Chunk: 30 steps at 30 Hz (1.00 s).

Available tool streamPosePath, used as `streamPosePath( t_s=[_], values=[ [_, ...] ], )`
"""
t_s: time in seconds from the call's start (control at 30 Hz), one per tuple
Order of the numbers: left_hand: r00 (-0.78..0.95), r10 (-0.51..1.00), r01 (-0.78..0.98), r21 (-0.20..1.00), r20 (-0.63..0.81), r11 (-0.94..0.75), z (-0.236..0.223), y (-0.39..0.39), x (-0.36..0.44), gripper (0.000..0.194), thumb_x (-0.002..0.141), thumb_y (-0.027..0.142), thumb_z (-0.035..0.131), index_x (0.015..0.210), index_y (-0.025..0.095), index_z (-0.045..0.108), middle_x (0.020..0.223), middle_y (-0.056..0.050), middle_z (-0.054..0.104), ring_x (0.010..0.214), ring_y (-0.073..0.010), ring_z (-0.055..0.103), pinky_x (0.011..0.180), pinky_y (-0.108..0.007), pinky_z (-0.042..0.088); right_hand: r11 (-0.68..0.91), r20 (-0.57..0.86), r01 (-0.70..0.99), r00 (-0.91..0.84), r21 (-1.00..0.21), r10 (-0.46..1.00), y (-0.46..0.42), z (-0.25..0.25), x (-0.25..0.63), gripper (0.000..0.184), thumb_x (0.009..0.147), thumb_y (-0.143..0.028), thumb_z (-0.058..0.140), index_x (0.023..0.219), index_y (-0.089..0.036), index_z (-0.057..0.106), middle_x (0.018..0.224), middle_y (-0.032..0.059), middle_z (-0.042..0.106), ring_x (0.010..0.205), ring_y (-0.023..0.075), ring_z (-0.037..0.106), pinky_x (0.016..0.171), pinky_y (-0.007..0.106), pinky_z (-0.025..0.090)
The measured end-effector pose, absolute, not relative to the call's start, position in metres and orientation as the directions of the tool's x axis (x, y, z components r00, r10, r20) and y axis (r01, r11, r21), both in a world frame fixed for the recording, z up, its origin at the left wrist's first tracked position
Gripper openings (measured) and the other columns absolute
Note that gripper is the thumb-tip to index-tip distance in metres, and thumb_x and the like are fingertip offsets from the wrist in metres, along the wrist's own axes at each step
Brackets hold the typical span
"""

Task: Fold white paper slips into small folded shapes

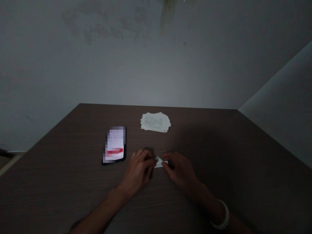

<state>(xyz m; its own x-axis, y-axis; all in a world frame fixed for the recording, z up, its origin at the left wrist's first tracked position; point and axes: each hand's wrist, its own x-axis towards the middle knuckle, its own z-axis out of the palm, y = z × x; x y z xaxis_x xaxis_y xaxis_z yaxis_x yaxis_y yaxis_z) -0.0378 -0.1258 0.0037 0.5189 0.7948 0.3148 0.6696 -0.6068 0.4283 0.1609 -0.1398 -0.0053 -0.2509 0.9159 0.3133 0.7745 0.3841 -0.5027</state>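
A small white piece of paper (159,162) lies on the brown table (219,152) between my two hands. My left hand (140,170) pinches its left side with the fingertips curled down onto it. My right hand (179,170) pinches its right side the same way. Most of the paper is covered by my fingers, and I cannot tell whether it is folded. A white bracelet (223,216) sits on my right wrist.
A loose stack of white printed slips (155,122) lies farther back at the table's middle. A phone (114,144) with a lit screen lies to the left of my hands. Grey walls stand behind and to the right.
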Motion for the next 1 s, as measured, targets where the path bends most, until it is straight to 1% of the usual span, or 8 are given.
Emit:
streamPosePath(
  t_s=[0.1,0.3,0.47,0.53,0.63,0.77,0.87,1.0],
  values=[
    [0.577,0.764,0.647,0.410,0.287,-0.643,0.005,-0.125,-0.038,0.021,0.088,0.011,0.052,0.089,0.021,0.069,0.099,-0.006,0.061,0.093,-0.0240,0.050,0.074,-0.036,0.036,0.335,0.269,0.793,-0.223,-0.510,0.937,-0.139,-0.003,0.160,0.013,0.083,-0.019,0.065,0.095,-0.023,0.062,0.086,0.0022,0.069,0.077,0.0187,0.064,0.070,0.030,0.048],
    [0.571,0.765,0.617,0.460,0.297,-0.639,0.005,-0.124,-0.039,0.025,0.089,0.010,0.049,0.099,0.022,0.068,0.099,-0.005,0.062,0.092,-0.0223,0.052,0.076,-0.036,0.036,0.308,0.246,0.812,-0.209,-0.496,0.947,-0.138,-0.003,0.159,0.013,0.082,-0.019,0.065,0.094,-0.024,0.062,0.082,0.0008,0.068,0.074,0.0179,0.065,0.067,0.028,0.046],
    [0.581,0.751,0.629,0.413,0.314,-0.659,0.004,-0.124,-0.039,0.026,0.088,0.009,0.049,0.100,0.021,0.070,0.098,-0.007,0.062,0.092,-0.0231,0.052,0.076,-0.037,0.037,0.297,0.244,0.816,-0.197,-0.495,0.949,-0.138,-0.003,0.158,0.010,0.085,-0.021,0.063,0.094,-0.025,0.061,0.081,-0.0001,0.068,0.074,0.0170,0.064,0.066,0.027,0.046],
    [0.586,0.745,0.637,0.387,0.318,-0.666,0.004,-0.124,-0.039,0.026,0.087,0.009,0.050,0.099,0.020,0.070,0.106,-0.008,0.062,0.096,-0.0249,0.051,0.077,-0.038,0.038,0.313,0.267,0.819,-0.204,-0.481,0.942,-0.139,-0.002,0.157,0.007,0.086,-0.021,0.062,0.092,-0.024,0.061,0.081,0.0004,0.067,0.074,0.0177,0.063,0.066,0.028,0.046],
    [0.581,0.749,0.648,0.376,0.319,-0.662,0.005,-0.123,-0.039,0.023,0.087,0.010,0.052,0.095,0.020,0.071,0.120,-0.009,0.059,0.105,-0.0278,0.048,0.082,-0.042,0.040,0.404,0.349,0.836,-0.278,-0.371,0.895,-0.141,-0.001,0.156,0.007,0.088,-0.018,0.059,0.092,-0.023,0.062,0.088,0.0040,0.067,0.083,0.0207,0.060,0.071,0.031,0.047],
    [0.548,0.784,0.683,0.385,0.292,-0.621,0.006,-0.122,-0.039,0.020,0.086,0.013,0.054,0.089,0.021,0.073,0.123,-0.008,0.058,0.109,-0.0295,0.047,0.085,-0.045,0.040,0.601,0.384,0.788,-0.519,-0.131,0.764,-0.143,0.000,0.159,0.017,0.087,-0.012,0.058,0.095,-0.025,0.065,0.103,0.0052,0.063,0.089,0.0220,0.054,0.075,0.034,0.045],
    [0.528,0.802,0.701,0.390,0.278,-0.597,0.007,-0.121,-0.039,0.020,0.085,0.013,0.056,0.089,0.022,0.073,0.119,-0.007,0.059,0.109,-0.0295,0.047,0.085,-0.046,0.040,0.671,0.359,0.741,-0.621,-0.023,0.697,-0.144,0.003,0.162,0.017,0.088,-0.012,0.058,0.096,-0.025,0.066,0.101,0.0045,0.063,0.086,0.0213,0.053,0.071,0.033,0.044],
    [0.519,0.809,0.699,0.407,0.277,-0.588,0.008,-0.121,-0.039,0.019,0.084,0.013,0.058,0.089,0.023,0.074,0.115,-0.006,0.060,0.109,-0.0290,0.047,0.084,-0.044,0.041,0.699,0.337,0.712,-0.676,0.067,0.656,-0.143,0.007,0.162,0.016,0.091,-0.011,0.055,0.094,-0.023,0.066,0.091,0.0045,0.061,0.079,0.0197,0.051,0.067,0.032,0.041]
  ],
)
